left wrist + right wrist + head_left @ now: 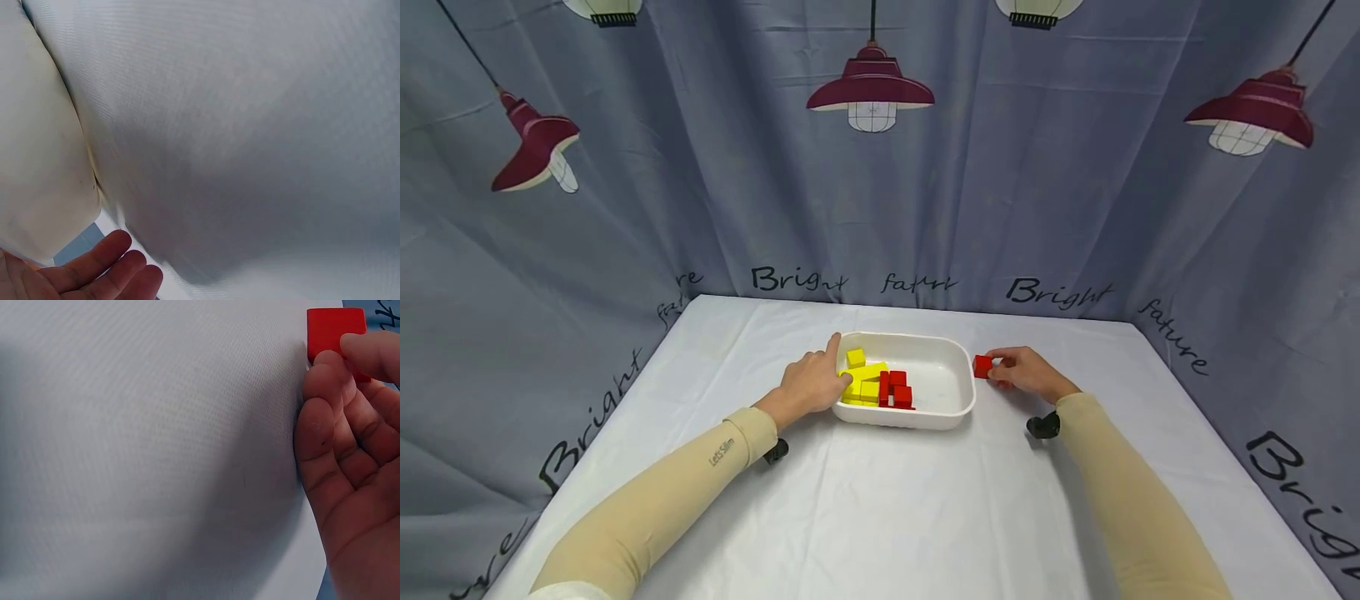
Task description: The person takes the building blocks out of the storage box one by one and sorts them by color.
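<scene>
Head view, desk: white cloth over the whole desk (910, 517), soft creases, far edge meeting the curtain.
Head view, room: blue-grey curtain (880, 208) on the back and both sides, printed with dark-red lamps (871, 87) on black cords, pale lamps cut by the top edge, black lettering "Bright fature" low down.
Head view, tray: white tray (910, 421) mid-desk; yellow blocks (869, 390) in its left part, red blocks (902, 397) right beside them.
Head view, left hand: left hand (812, 382) grips the tray's left rim, thumb inside, index finger stretched along the far-left corner.
Head view, right hand: right hand (1028, 372) pinches a red cube (982, 367) just beside the tray's right end; touching the tray or not, cannot tell.
Head view, sleeves: both beige, dark device at each wrist.
Left wrist view, fingers: three, slightly bent, lower left; grip itself not shown.
Left wrist view, surface: shaded white cloth, pale curved shape at left, blue sliver behind.
Right wrist view, cube: between thumb and fingers, upper right; other fingers curled.
Right wrist view, surface: woven white cloth, broad shadow, bit of lettered curtain in the top-right corner.
</scene>
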Demonstrator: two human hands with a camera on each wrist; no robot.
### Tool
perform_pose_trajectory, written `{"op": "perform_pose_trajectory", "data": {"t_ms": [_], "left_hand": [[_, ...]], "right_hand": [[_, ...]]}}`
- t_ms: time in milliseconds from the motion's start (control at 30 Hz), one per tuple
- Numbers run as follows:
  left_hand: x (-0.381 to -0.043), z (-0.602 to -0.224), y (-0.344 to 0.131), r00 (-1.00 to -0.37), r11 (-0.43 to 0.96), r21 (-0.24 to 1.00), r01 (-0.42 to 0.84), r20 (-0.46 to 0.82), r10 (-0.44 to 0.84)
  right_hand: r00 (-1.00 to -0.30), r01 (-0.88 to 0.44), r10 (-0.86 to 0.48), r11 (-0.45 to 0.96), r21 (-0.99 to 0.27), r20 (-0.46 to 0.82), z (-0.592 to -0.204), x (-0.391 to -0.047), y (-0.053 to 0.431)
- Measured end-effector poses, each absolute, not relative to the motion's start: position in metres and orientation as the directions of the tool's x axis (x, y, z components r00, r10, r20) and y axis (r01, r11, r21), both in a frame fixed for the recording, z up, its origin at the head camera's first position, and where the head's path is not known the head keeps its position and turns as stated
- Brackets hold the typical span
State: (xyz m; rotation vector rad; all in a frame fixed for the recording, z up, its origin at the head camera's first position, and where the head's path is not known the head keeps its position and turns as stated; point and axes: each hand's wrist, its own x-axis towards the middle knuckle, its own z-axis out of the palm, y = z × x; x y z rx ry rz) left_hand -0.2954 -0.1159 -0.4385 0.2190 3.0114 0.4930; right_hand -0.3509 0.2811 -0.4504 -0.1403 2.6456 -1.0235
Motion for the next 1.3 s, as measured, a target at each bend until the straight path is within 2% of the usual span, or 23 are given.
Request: {"op": "perform_pose_trajectory", "data": {"t_ms": [700, 1067, 1300], "left_hand": [[-0.295, -0.437, -0.116, -0.984, 0.933, 0.334, 0.136, -0.06, 0.165], [-0.292, -0.446, -0.122, -0.984, 0.937, 0.322, 0.134, -0.069, 0.164], [-0.299, -0.443, -0.117, -0.986, 0.932, 0.337, 0.131, -0.054, 0.159]], "right_hand": [[-0.951, -0.003, -0.204, 0.757, -0.653, -0.233, -0.455, -0.35, 0.281], [-0.939, 0.029, -0.22, 0.715, -0.699, -0.264, -0.464, -0.343, 0.277], [-0.935, 0.053, -0.228, 0.669, -0.742, -0.272, -0.448, -0.346, 0.29]]}}
